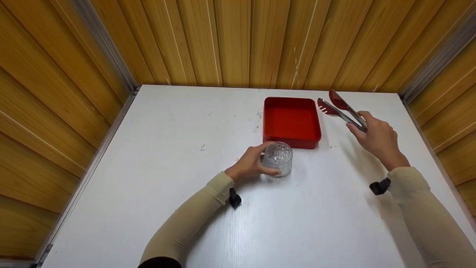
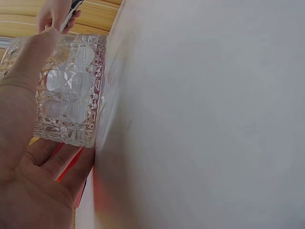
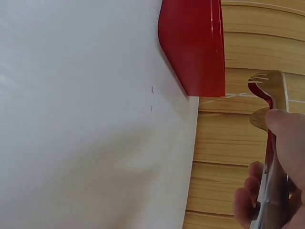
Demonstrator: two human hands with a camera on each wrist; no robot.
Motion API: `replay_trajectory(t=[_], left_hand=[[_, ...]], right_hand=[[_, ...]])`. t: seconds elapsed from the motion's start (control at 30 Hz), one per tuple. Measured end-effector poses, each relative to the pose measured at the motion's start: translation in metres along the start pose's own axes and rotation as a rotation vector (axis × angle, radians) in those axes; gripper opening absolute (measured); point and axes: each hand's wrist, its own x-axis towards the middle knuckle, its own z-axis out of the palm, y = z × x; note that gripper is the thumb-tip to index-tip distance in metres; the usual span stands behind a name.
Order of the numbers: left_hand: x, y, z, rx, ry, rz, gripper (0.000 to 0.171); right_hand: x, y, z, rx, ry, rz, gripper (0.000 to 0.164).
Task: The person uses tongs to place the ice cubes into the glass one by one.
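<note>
My left hand (image 1: 253, 163) grips a clear cut-glass tumbler (image 1: 279, 158) from its left side, thumb on the near side and fingers on the far side. In the left wrist view the patterned wall of the tumbler (image 2: 71, 90) shows between thumb and fingers, its base at the white tabletop. My right hand (image 1: 381, 139) holds metal tongs (image 1: 351, 115) with dark red tips, raised above the table at the right. The two tips of the tongs, one slotted, stand apart with nothing between them. Just beyond the tumbler sits a square red tray (image 1: 292, 143) with nothing in it.
The white table (image 1: 167, 149) reaches back to a wood-patterned panel wall (image 1: 230, 44). Similar panels (image 1: 33, 149) with metal edging stand along the left and right sides. Small dark marks dot the tabletop left of the tray.
</note>
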Motion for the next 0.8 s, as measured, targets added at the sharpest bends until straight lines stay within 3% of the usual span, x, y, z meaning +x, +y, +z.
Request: replay_trajectory(t=[0.37, 0.8], left_hand=[[0.001, -0.001, 0.001, -0.012, 0.001, -0.006, 0.084], [0.0, 0.0, 0.0, -0.04, 0.003, -0.023, 0.084]], right_hand=[[0.014, 0.019, 0.011, -0.052, -0.096, 0.151, 0.068], [0.013, 0.027, 0.023, -0.068, -0.128, 0.174, 0.062]])
